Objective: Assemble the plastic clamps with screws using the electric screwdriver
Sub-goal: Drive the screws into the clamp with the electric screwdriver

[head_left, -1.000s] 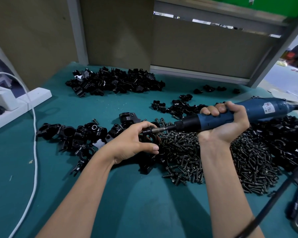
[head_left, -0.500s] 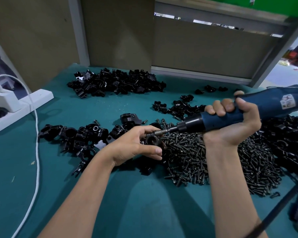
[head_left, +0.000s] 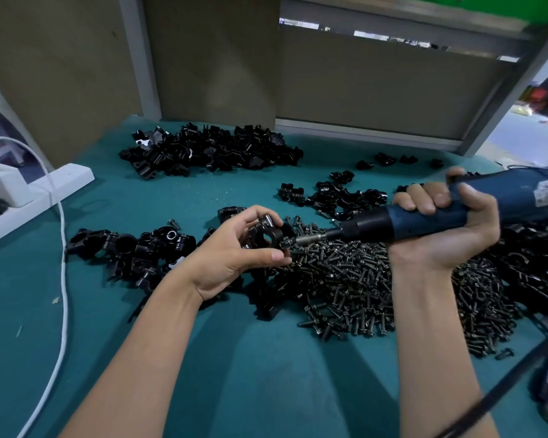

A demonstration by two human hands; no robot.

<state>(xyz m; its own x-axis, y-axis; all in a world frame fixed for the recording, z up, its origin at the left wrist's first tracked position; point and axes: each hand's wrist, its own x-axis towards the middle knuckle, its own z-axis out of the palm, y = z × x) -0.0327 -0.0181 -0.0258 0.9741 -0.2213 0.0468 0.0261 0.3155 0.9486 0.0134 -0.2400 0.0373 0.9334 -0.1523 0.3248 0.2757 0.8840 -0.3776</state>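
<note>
The left hand (head_left: 231,257) holds a black clamp (head_left: 264,238) just above the table (head_left: 266,384), at the left edge of the screw pile (head_left: 361,282). Its fingers curl over the top of the clamp and its thumb lies along the underside, so the clamp is pinched between them with its round hole facing the camera. The right hand (head_left: 443,235) is wrapped tight round the blue screwdriver (head_left: 405,216), which lies nearly level and points left. The bit (head_left: 310,239) meets the clamp's right side; whether a screw sits on the tip is too blurred to tell. More clamps lie in heaps: one far pile (head_left: 209,150) by the back wall, one left pile (head_left: 130,248) beside the left wrist, a small middle pile (head_left: 339,196) behind the screwdriver, and a right pile (head_left: 538,263) under the right hand's far side. A white power strip (head_left: 38,197) sits at the table's left edge, and a white cable (head_left: 63,279) runs from it toward the near edge.
</note>
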